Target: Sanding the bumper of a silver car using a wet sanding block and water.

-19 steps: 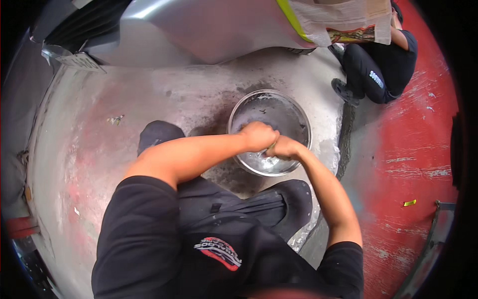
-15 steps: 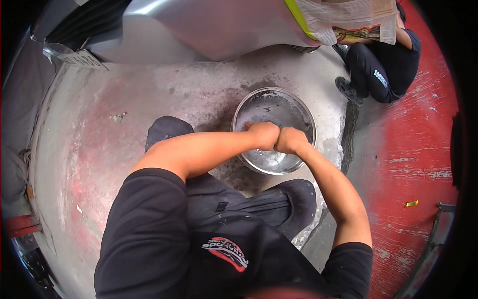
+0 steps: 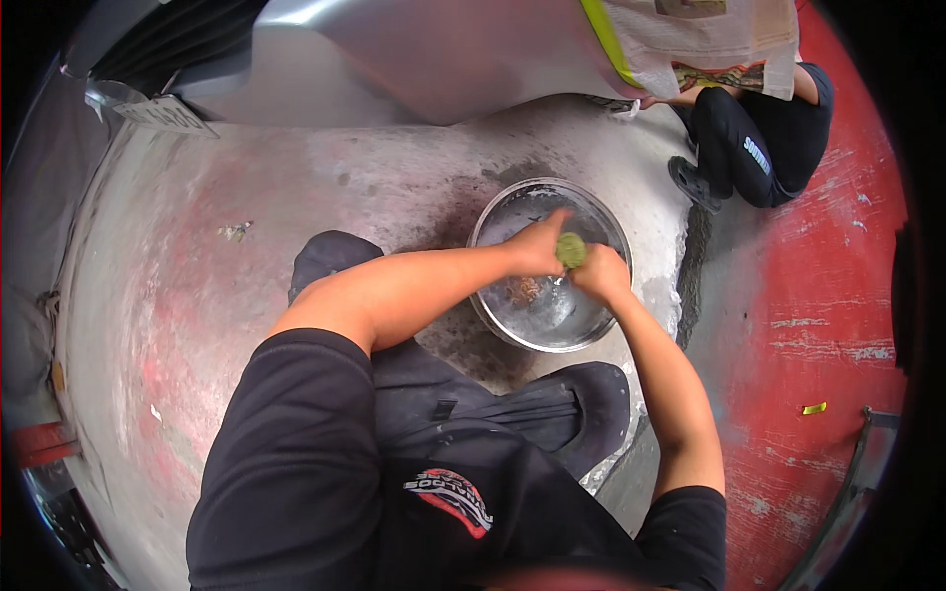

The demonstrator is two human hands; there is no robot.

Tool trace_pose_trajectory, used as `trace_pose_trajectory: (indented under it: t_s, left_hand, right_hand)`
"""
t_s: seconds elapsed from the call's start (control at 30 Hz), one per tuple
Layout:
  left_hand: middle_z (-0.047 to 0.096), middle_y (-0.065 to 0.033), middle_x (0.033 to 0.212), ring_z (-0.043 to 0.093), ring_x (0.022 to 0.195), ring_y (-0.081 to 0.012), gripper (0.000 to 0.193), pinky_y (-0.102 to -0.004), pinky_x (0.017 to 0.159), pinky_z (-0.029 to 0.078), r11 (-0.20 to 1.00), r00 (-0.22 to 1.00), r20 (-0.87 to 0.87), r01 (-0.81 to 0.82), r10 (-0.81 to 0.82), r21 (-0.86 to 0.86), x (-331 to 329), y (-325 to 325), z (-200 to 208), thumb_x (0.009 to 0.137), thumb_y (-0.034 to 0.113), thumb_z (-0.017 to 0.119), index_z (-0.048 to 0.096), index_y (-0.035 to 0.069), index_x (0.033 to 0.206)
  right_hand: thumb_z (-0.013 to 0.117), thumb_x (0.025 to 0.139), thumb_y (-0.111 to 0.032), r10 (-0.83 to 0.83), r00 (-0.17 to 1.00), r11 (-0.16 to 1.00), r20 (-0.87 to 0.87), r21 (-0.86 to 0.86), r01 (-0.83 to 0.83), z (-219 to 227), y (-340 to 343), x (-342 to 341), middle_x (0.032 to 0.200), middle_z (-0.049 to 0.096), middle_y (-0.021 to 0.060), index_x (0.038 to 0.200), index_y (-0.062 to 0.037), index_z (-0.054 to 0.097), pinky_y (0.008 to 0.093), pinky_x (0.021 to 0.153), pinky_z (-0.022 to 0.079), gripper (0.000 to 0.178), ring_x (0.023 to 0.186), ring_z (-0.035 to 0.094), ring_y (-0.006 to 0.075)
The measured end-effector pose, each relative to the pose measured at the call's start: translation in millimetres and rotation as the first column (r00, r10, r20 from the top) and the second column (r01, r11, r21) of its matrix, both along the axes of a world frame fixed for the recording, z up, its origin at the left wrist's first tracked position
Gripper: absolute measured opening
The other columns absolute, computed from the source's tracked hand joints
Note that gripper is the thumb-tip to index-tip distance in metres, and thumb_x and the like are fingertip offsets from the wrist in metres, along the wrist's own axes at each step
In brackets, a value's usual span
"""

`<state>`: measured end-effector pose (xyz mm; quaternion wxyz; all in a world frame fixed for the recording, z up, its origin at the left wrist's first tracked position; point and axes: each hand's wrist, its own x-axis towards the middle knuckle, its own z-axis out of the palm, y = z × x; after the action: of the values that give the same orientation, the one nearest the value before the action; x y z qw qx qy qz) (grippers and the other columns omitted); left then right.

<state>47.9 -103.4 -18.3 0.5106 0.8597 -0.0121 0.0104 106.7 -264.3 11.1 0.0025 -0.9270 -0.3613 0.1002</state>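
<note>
Both my hands are over a round metal basin point(image 3: 480, 225) on the concrete floor. A small, rough green wad point(image 3: 571, 250), perhaps a cloth or a scouring pad, shows between them. My right hand point(image 3: 601, 276) is closed round its right side. On its left, my left hand point(image 3: 535, 248) lies against the wad or very near it, a finger or thumb stretched away from me; motion smears the fingertips. Inside the basin, close to its near left wall, a brownish patch point(image 3: 523, 290) shows; I cannot make out what it is.
A silver car body point(image 3: 374, 69) spans the far side, partly draped with newspaper point(image 3: 729, 49). At the far right a person in black point(image 3: 759, 148) crouches beside it. A crack point(image 3: 694, 266) separates grey concrete from red-painted floor point(image 3: 788, 345). My knees flank the basin's near side.
My two fists, pressed together before, have come apart slightly, exposing the green wad. My left hand's fingers have loosened. The brownish patch in the basin has come into sight.
</note>
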Motion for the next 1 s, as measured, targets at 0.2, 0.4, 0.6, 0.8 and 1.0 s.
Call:
trace_pose_trajectory:
  t_s: [0.2,0.4,0.6,0.8,1.0]
  left_hand:
    - [0.043,-0.0138,0.143,0.045,0.129,-0.0303,0.096,-0.0390,0.108,0.038,0.843,0.786,0.472,0.113,-0.399,0.526,-5.8,9.3,14.3,0.066,0.006,0.074,0.026,0.023,0.148]
    - [0.066,-0.0087,0.093,0.064,0.088,-0.0297,0.023,-0.0432,0.065,0.051,0.678,0.726,0.254,0.376,-0.639,0.631,-8.1,4.9,21.3,0.076,0.018,0.062,0.064,0.015,0.098]
    - [0.069,-0.0167,0.078,0.067,0.072,-0.0362,0.021,-0.0427,0.063,0.052,0.773,0.915,-0.205,0.403,-0.347,0.490,7.9,-22.7,28.6,0.067,0.018,0.068,0.069,0.006,0.085]
    - [0.054,-0.0016,0.060,0.047,0.049,-0.0149,0.021,-0.0321,0.043,0.035,0.947,0.764,-0.601,0.039,-0.233,-0.319,-5.7,-4.8,-0.8,0.074,0.018,0.075,0.058,0.006,0.073]
    - [0.030,0.0080,0.056,0.024,0.043,-0.0024,0.026,-0.0191,0.037,0.015,0.509,0.526,-0.584,-0.298,-0.618,-0.807,-14.4,-18.6,38.5,0.088,0.016,0.065,0.043,0.016,0.074]
  right_hand:
    - [0.063,0.079,-0.013,-0.027,-0.071,0.599,-0.997,-0.073,0.798,-1.9,-15.4,-13.5,0.052,0.044,0.0016,0.071,-0.0052,0.054,0.0242,0.035,0.027,0.014,0.039,0.037,0.0112]
    - [0.061,0.079,-0.010,-0.031,-0.367,0.830,-0.930,-0.228,0.509,10.0,-10.9,-44.3,0.050,0.043,0.0022,0.069,-0.0052,0.051,0.0248,0.032,0.022,0.016,0.038,0.036,0.0095]
    - [0.068,0.071,-0.021,-0.062,0.987,0.991,-0.148,-0.124,0.043,9.8,-6.5,-1.9,0.077,0.070,0.0174,0.076,-0.0020,0.070,0.0392,0.060,0.054,0.019,0.069,0.070,0.0285]
    - [0.067,0.070,-0.024,0.417,0.901,0.833,-0.119,-0.347,-0.431,52.5,41.0,2.2,0.081,0.072,0.0119,0.078,-0.0126,0.075,0.0409,0.068,0.055,0.016,0.076,0.070,0.0285]
    - [0.061,0.075,-0.025,0.708,0.703,0.693,0.075,-0.267,-0.670,67.9,18.4,22.9,0.072,0.069,0.0097,0.076,-0.0125,0.069,0.0403,0.058,0.054,0.015,0.070,0.070,0.0271]
